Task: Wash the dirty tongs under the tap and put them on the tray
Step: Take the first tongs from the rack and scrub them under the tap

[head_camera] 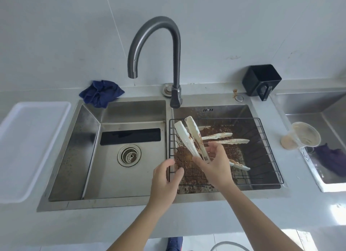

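Note:
My right hand [215, 166] grips the hinge end of white tongs [189, 136] smeared with brown sauce; their two arms point up and to the left over the black wire basket [269, 147] in the right sink basin. Just left of them, above the divider between the basins, my left hand [166, 177] hovers with fingers apart and holds nothing. A second pair of dirty white tongs [224, 138] lies in the basket behind my right hand. The curved grey tap [155, 35] has its spout over the left basin, with no water running. The white tray [28, 147] rests on the counter at far left.
The left basin [112, 176] has a round drain strainer. A blue cloth [101, 93] lies behind it. A black holder [260, 80] stands at back right. A plastic cup [299, 136] with brown liquid lies tipped on the counter beside another sink with a purple cloth.

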